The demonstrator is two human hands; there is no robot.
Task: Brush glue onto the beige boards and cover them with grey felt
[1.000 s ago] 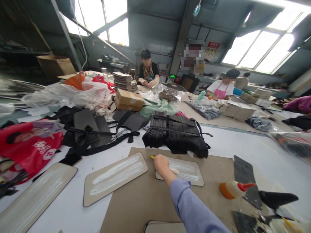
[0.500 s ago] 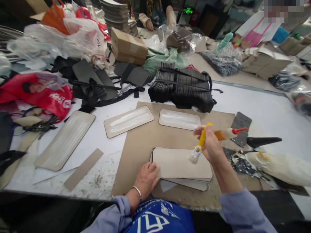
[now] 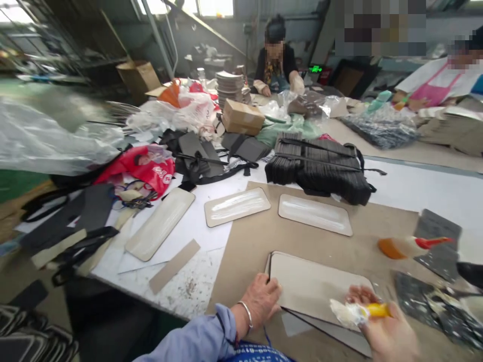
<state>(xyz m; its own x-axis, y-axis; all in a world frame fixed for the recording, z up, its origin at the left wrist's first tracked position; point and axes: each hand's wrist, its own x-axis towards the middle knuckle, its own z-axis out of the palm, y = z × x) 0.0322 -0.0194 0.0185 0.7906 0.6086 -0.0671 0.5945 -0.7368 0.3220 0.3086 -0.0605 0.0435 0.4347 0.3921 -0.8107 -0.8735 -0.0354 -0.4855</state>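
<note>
My right hand [image 3: 392,327] grips the yellow handle of a paintbrush [image 3: 349,312], its bristles coated white. The brush is over the right end of a beige rounded panel [image 3: 317,284], the top one of a small pile. At that panel's left edge, my left hand [image 3: 262,296] has its fingers curled against the rim. Behind the pile lie two more panels, one on the left [image 3: 237,207] and one on the right [image 3: 315,214], both streaked with wet white. A longer panel [image 3: 160,224] rests farther left.
A glue bottle [image 3: 402,248] with a red nozzle lies at right, near a smeared dark sheet [image 3: 433,301]. A strapped black bundle [image 3: 320,168] stands behind. Bags and a cardboard box [image 3: 242,117] crowd the back left. Across the table sits a person [image 3: 277,65].
My view has swung left and up. The brush has gone from upright to nearly level, lower over the top panel's right end. My left hand stays at the panel's edge.
</note>
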